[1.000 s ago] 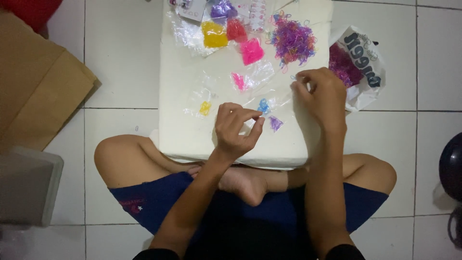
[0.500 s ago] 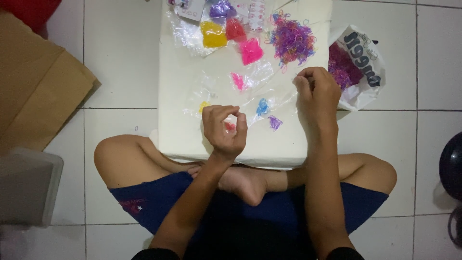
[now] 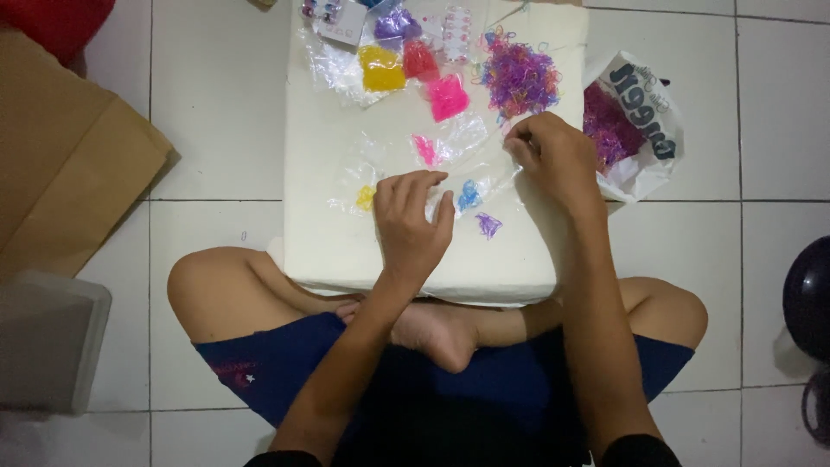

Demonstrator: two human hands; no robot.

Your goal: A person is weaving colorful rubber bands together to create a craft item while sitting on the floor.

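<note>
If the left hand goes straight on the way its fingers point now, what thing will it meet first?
The left hand points up the white board. It would probably first meet the clear bag with pink bands; height above the board is unclear.

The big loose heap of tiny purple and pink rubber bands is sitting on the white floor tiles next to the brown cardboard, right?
Not quite. The head view shows the loose heap of tiny purple and pink rubber bands lying on the cream-white low table, near its far right corner, just beyond the right hand. The flat brown cardboard is away on the left, on the floor tiles.
</note>
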